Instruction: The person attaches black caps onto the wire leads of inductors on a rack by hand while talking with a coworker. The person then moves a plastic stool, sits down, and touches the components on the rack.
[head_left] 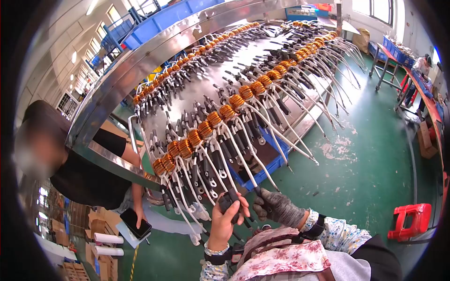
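Note:
My left hand [228,216], bare, is closed around a small bunch of black sleeves [228,199] below the near row of coils. To its right, my right hand [280,208] wears a grey glove. Its thumb and fingers pinch the black-tipped end of a white cable [248,171] that runs down from the row. Copper-wound ring coils [205,129] line the near edge of the metal rack, each with white leads and black sleeves. Several leads hang beside my left hand and end in ring lugs [222,173].
A blue crate [267,169] stands under the rack's metal surface [176,105]. Left of it, a person [93,173] holds a phone [136,224]. A red stool [410,221] is at the right on the green floor [347,180]. Another person [420,77] sits near the far workbench.

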A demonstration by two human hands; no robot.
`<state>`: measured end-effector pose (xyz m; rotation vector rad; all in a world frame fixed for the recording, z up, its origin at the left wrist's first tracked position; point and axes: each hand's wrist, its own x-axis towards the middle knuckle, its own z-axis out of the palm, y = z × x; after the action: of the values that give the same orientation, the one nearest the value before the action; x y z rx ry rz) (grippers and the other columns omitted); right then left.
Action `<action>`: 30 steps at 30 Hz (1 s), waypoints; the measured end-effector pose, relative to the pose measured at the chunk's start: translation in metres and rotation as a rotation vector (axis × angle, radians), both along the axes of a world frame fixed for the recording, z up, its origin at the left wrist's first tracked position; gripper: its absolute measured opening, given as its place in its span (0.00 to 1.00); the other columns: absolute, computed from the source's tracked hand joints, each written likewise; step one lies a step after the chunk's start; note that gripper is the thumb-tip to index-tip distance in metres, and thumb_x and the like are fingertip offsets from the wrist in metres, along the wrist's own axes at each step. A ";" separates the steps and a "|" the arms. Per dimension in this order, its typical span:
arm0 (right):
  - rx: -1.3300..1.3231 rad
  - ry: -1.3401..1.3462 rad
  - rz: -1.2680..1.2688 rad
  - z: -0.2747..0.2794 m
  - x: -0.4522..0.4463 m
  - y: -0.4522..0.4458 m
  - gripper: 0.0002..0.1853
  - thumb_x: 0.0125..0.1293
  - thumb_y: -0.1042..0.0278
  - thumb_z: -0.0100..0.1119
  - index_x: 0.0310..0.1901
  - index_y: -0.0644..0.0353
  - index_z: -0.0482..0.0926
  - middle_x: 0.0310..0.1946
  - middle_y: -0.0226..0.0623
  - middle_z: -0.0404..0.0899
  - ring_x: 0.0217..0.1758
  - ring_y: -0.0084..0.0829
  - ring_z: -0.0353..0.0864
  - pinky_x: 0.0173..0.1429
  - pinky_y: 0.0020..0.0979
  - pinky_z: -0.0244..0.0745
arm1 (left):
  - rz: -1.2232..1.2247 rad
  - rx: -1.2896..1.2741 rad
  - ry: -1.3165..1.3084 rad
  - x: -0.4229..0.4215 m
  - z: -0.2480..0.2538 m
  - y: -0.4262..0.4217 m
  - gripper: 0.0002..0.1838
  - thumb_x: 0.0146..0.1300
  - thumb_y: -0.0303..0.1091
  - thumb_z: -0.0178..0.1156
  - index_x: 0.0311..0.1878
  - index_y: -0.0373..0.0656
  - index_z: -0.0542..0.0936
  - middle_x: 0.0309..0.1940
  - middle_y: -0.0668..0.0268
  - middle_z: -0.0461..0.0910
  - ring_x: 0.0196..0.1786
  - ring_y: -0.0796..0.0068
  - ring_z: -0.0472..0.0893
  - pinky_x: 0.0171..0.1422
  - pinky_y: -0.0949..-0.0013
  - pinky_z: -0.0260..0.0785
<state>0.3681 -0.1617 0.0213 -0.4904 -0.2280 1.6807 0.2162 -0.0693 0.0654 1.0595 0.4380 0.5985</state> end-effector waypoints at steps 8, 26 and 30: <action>0.296 -1.366 -0.674 0.048 0.008 -0.010 0.23 0.52 0.72 0.66 0.51 0.63 0.73 0.44 0.42 0.76 0.46 0.34 0.77 0.49 0.33 0.72 | -0.003 0.136 0.190 0.010 0.006 -0.017 0.06 0.62 0.27 0.55 0.40 0.38 0.71 0.28 0.60 0.78 0.20 0.80 0.74 0.19 0.80 0.60; -0.304 -0.968 -0.252 -0.014 0.027 -0.087 0.16 0.68 0.60 0.48 0.50 0.62 0.76 0.24 0.23 0.69 0.26 0.15 0.64 0.29 0.19 0.62 | -0.182 -0.022 0.209 0.078 -0.043 0.018 0.17 0.64 0.41 0.56 0.48 0.38 0.74 0.19 0.75 0.69 0.17 0.87 0.66 0.18 0.83 0.50; -0.201 -1.023 -0.419 -0.006 0.016 -0.079 0.15 0.65 0.65 0.52 0.49 0.65 0.75 0.30 0.31 0.76 0.30 0.19 0.71 0.35 0.22 0.69 | -0.179 -0.007 0.198 0.088 -0.036 0.020 0.15 0.64 0.41 0.56 0.42 0.36 0.75 0.21 0.73 0.69 0.18 0.87 0.65 0.18 0.83 0.50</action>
<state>0.3844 -0.2406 0.0153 -1.4256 -0.6448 0.9255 0.3039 -0.0496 0.0289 1.1421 0.5109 0.3340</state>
